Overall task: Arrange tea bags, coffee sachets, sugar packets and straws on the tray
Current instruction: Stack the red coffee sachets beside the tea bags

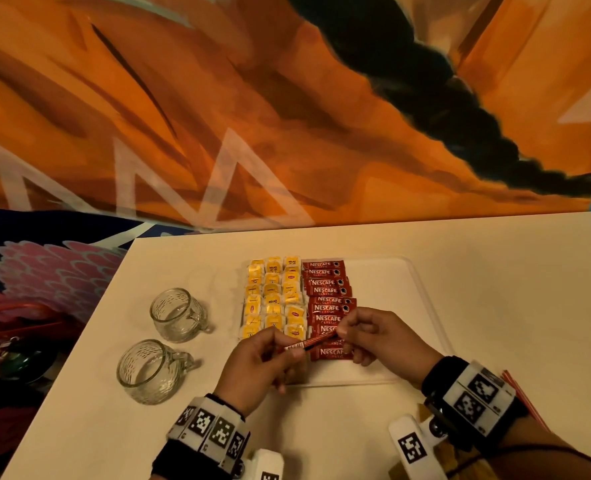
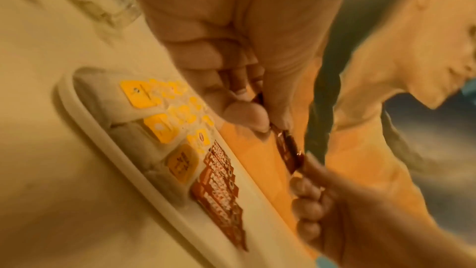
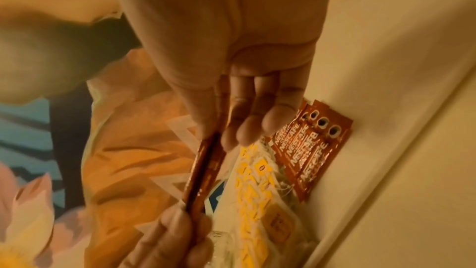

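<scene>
A white tray (image 1: 422, 306) lies on the white table. Yellow tea bags (image 1: 273, 296) fill three columns at its left, and red coffee sachets (image 1: 327, 292) overlap in one column beside them. Over the near end of that column, both hands hold one red coffee sachet (image 1: 313, 342) edge-on. My left hand (image 1: 289, 344) pinches its left end, my right hand (image 1: 342, 332) its right end. The left wrist view shows the left hand (image 2: 268, 123) pinching the sachet (image 2: 288, 150) above the tray (image 2: 123, 150). In the right wrist view the right hand (image 3: 219, 129) pinches the same sachet (image 3: 203, 170).
Two glass mugs (image 1: 178, 313) (image 1: 147, 370) stand on the table left of the tray. Thin red-and-white items (image 1: 522, 396) lie partly hidden behind my right wrist. The table's left edge (image 1: 79, 341) drops to dark clutter. An orange patterned surface rises behind the table.
</scene>
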